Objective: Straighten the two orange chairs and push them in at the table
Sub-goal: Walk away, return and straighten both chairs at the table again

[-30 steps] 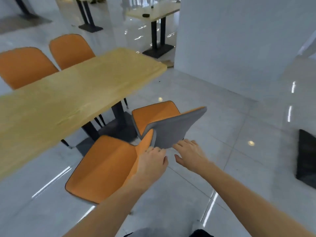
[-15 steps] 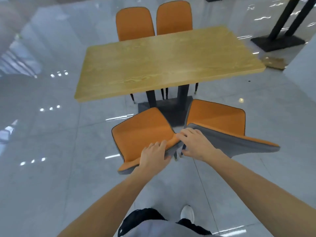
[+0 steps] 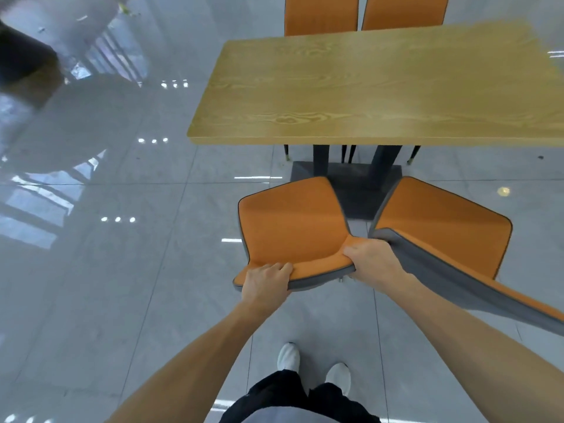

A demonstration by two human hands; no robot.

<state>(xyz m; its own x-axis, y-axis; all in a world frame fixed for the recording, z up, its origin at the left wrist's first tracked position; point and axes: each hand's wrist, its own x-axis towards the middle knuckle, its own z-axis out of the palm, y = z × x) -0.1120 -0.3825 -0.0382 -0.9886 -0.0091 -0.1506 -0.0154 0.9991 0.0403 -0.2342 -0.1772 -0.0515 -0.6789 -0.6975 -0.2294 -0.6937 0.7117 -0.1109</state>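
Two orange chairs with grey backs stand pulled out on the near side of the wooden table. The left orange chair is right in front of me, its seat turned slightly to the left. My left hand grips the left end of its backrest top and my right hand grips the right end. The right orange chair stands askew, its backrest running off toward the lower right, close beside my right forearm.
Two more orange chairs are tucked in at the table's far side. The table's dark base and posts sit just beyond the two seats. Glossy grey tiled floor lies on the left. My white shoes are below.
I have turned to face the table squarely. My right hand moved off the right chair's backrest onto the left chair's backrest, so both hands now hold the left chair.
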